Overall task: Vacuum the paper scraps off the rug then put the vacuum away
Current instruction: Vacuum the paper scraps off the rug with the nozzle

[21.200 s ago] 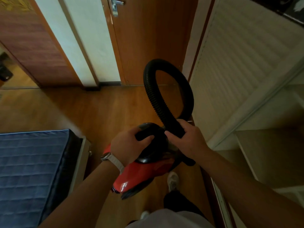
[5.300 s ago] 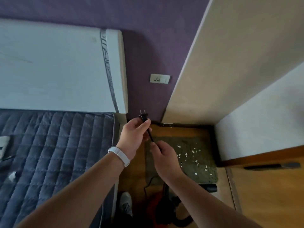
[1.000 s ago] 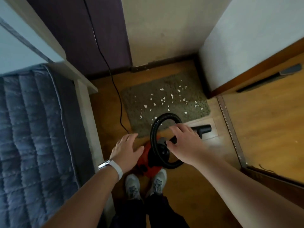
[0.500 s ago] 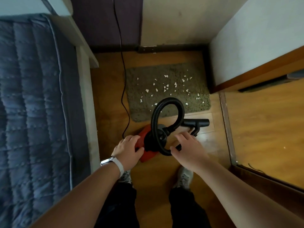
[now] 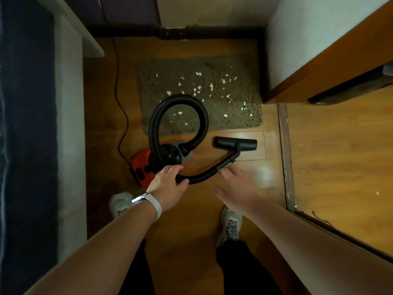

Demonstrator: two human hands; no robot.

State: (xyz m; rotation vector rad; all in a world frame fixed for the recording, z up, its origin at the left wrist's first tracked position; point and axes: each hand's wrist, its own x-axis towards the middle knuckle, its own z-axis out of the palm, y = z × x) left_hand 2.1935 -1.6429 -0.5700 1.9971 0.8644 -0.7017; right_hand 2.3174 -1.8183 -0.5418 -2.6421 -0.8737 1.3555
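Scraps of white paper [image 5: 211, 87] dot shaggy olive rug [image 5: 238, 121]. Left hand [image 5: 169, 186] grips smooth black wand [image 5: 212, 172] of red canister vacuum [image 5: 138, 165], ribbed hose [image 5: 153, 128] looped; right hand [image 5: 236, 188] spread, empty.

- Floor [image 5: 270, 173]: glossy wood planks, w/ bright glare patch.
- Rear wall [image 5: 212, 11]: cream; dark baseboard [image 5: 212, 33] along btm.
- L: dark-blue mattress [image 5: 25, 145], pale bed frame [image 5: 70, 124].
- R: wood door panel [image 5: 340, 156].

Showed a black ribbed hose [image 5: 152, 128] in the grip of the left hand [image 5: 168, 188]; just left of the grip, a red vacuum [image 5: 138, 166]; beyond, an olive rug [image 5: 165, 68] flecked with white paper scraps [image 5: 211, 87].
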